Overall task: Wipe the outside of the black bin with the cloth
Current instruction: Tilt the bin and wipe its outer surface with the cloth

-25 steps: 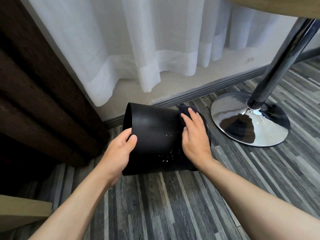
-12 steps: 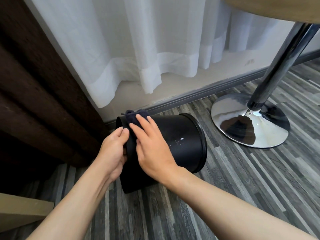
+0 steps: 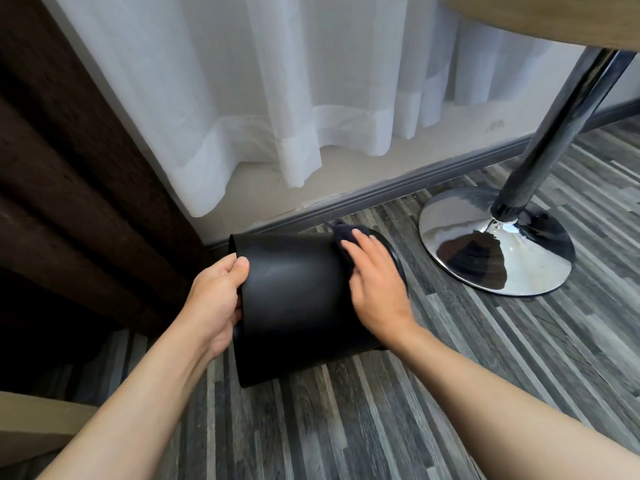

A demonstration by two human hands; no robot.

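The black bin (image 3: 291,299) lies on its side on the floor, its base end to the left and its rimmed mouth to the right. My left hand (image 3: 214,299) grips the base end, thumb on top. My right hand (image 3: 375,289) presses a dark cloth (image 3: 346,237) flat against the bin's upper side near the rim. Most of the cloth is hidden under my palm; only a bunched edge shows above my fingers.
A chrome table base (image 3: 485,251) and its pole (image 3: 554,126) stand just right of the bin, under a wooden tabletop (image 3: 554,15). A white sheer curtain (image 3: 277,98) hangs behind, a dark brown curtain (image 3: 69,185) at left. Grey plank floor (image 3: 346,427) lies in front.
My right hand slid the cloth from the bin's left end to the right end near the rim. The bin has turned, and the white specks seen earlier are out of view.
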